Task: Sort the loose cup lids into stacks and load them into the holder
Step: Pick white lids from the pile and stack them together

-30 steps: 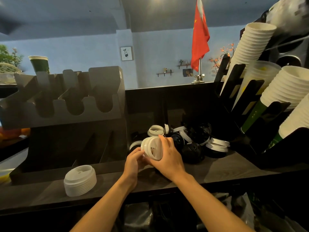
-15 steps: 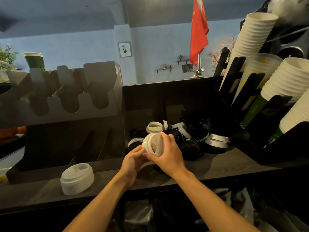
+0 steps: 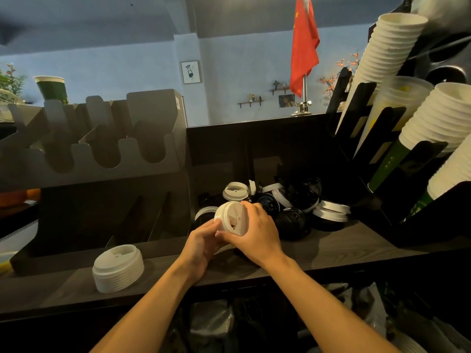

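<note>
hands at work on a café lid sort: a short stack of white lids (image 3: 230, 219) is held on its side just above the table (image 3: 344, 245), with the jumble of loose black and white lids (image 3: 288, 205) at two o'clock from it. the likely risk is that uneven squeezing skews a half-seated lid and spills the stack back into the jumble. the right hand (image 3: 254, 233) wraps the stack from the right, its grip curled over the rim and the wrist bent inward. the left hand (image 3: 201, 240) cups the lower edge, its grip pressed to the stack (the lid count cannot be told). a finished lid stack (image 3: 118, 268) stands at eight o'clock, and the grey slotted holder (image 3: 102, 149) is at ten.
</note>
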